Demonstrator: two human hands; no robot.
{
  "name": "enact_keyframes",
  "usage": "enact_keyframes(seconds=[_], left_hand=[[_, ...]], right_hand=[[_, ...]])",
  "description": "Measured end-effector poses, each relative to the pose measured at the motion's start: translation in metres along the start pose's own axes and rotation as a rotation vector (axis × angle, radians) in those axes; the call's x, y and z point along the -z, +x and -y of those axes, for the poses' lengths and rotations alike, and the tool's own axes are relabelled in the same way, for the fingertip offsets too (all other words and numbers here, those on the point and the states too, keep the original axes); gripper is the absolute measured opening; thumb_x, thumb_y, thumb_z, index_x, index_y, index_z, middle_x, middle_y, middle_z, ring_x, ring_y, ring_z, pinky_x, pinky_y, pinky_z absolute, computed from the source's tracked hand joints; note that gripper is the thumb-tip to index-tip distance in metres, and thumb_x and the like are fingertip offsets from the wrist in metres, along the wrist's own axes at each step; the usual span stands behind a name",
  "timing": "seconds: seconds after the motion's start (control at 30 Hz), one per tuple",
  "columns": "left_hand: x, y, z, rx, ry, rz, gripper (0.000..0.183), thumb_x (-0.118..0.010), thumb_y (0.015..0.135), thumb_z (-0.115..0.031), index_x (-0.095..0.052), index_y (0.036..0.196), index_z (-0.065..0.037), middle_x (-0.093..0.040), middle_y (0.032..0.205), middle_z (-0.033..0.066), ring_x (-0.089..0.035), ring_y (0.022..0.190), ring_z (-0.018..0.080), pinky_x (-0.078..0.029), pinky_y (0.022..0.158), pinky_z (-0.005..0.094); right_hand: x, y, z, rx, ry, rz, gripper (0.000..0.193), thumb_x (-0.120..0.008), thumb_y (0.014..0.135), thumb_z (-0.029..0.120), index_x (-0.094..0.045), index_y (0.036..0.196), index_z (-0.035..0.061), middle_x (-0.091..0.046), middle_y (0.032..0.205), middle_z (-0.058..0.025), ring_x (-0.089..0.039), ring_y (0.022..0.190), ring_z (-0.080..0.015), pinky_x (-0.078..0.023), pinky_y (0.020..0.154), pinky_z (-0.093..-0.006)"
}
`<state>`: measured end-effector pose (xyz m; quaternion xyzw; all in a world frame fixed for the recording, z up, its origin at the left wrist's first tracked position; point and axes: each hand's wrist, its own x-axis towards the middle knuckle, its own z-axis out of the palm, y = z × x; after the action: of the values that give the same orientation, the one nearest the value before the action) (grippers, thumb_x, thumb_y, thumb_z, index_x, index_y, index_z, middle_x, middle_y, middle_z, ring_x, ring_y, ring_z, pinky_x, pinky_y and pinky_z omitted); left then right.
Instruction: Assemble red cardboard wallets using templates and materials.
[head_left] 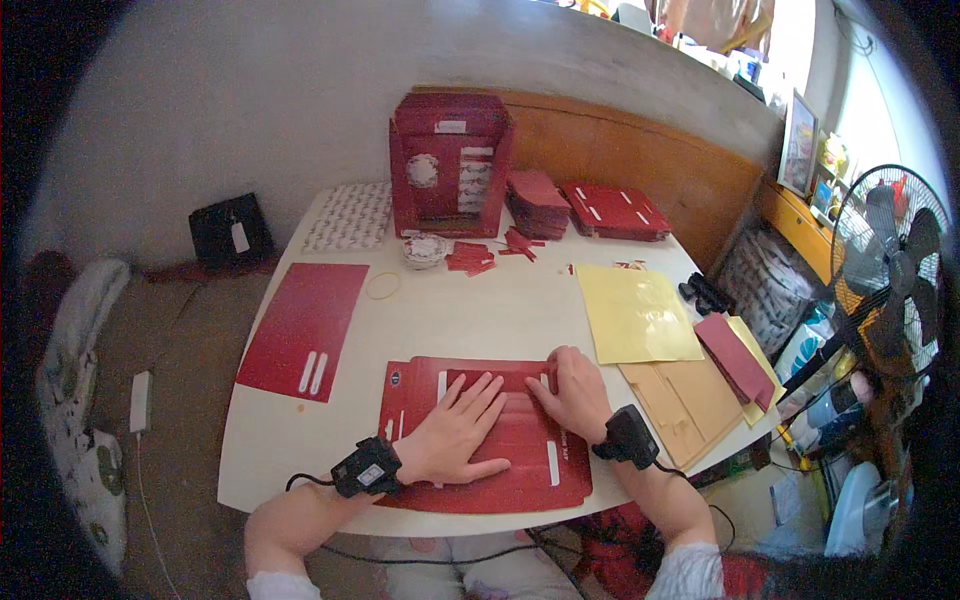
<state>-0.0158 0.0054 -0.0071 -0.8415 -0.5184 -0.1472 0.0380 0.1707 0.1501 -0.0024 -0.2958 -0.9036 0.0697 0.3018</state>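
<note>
A dark red cardboard sheet [520,492] with white strips lies at the table's near edge in front of me. My left hand [455,430] rests flat on its middle, fingers spread and thumb stretched to the right. At the sheet's upper right, my right hand [580,395] has its fingers curled beside a white strip; whatever is between the fingertips is hidden. To the left lies another red sheet [300,325] with two white strips. A black box is strapped to each wrist.
Farther back stand a red upright box [450,170], a stack of red cards [538,205], a red pile [615,212], a white label sheet [347,216] and a sticker roll [424,251]. Yellow sheets [638,315] cover tan boards [685,410] on the right, near a fan [895,265].
</note>
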Motion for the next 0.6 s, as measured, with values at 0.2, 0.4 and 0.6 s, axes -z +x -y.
enact_keyframes(seconds=[0.2,0.4,0.6], left_hand=[[-0.004,0.0,0.003,0.058,0.0,0.069,0.091,-0.05,0.089,-0.059,-0.028,0.141,0.012,-0.023,0.149,0.0322,-0.018,0.142,0.0423,-0.012,0.117,0.0523],[0.005,0.005,0.01,0.193,-0.03,0.07,0.098,-0.054,0.084,-0.065,-0.03,0.14,0.011,-0.027,0.148,0.0297,-0.021,0.141,0.0415,-0.014,0.116,0.0518],[-0.001,-0.001,0.014,0.259,-0.002,0.049,0.099,-0.054,0.083,-0.067,-0.029,0.142,0.008,-0.022,0.15,0.0278,-0.018,0.142,0.0406,-0.011,0.116,0.0537]], right_hand=[[-0.001,0.003,-0.003,0.022,-0.047,-0.09,0.036,-0.066,0.084,0.023,-0.052,0.105,-0.0026,-0.056,0.092,-0.0199,-0.056,0.086,-0.0368,-0.045,0.077,-0.0457],[0.002,0.002,-0.015,-0.108,0.195,-0.002,0.033,-0.057,0.086,0.012,-0.049,0.114,-0.0048,-0.059,0.101,-0.0255,-0.058,0.095,-0.041,-0.046,0.085,-0.0478],[0.009,0.006,-0.004,-0.258,0.59,0.214,0.036,-0.047,0.094,0.004,-0.039,0.128,-0.0039,-0.056,0.121,-0.0221,-0.053,0.12,-0.031,-0.044,0.098,-0.0383]])
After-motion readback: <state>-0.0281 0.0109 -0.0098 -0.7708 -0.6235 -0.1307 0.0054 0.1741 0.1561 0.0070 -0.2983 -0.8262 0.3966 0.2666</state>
